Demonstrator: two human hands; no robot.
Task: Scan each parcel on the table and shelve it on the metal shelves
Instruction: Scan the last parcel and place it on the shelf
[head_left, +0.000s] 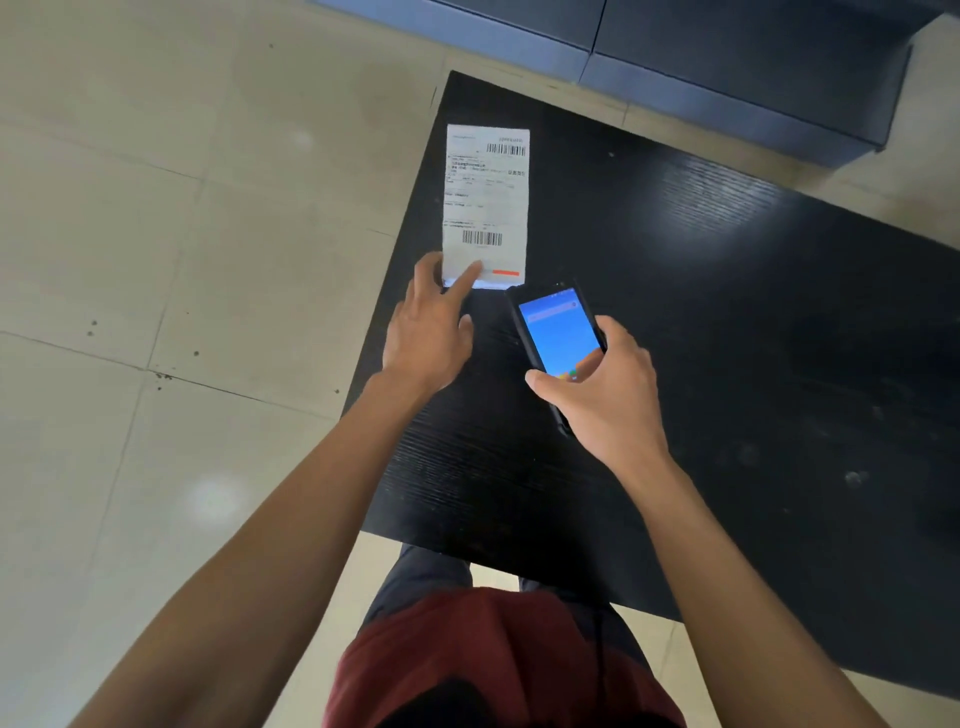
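Flat white parcel (485, 205) with a printed label, two barcodes facing up, lies at the left edge of the black worktop (727, 312), near its far corner. Left hand (428, 332) reaches to the parcel's near end, thumb on the label's top face and fingers past its left corner; whether they pinch it, cannot tell. Right hand (608, 389) grasps a handheld scanner (558, 338), blue screen lit and facing up, its top end just beside the parcel's near right corner.
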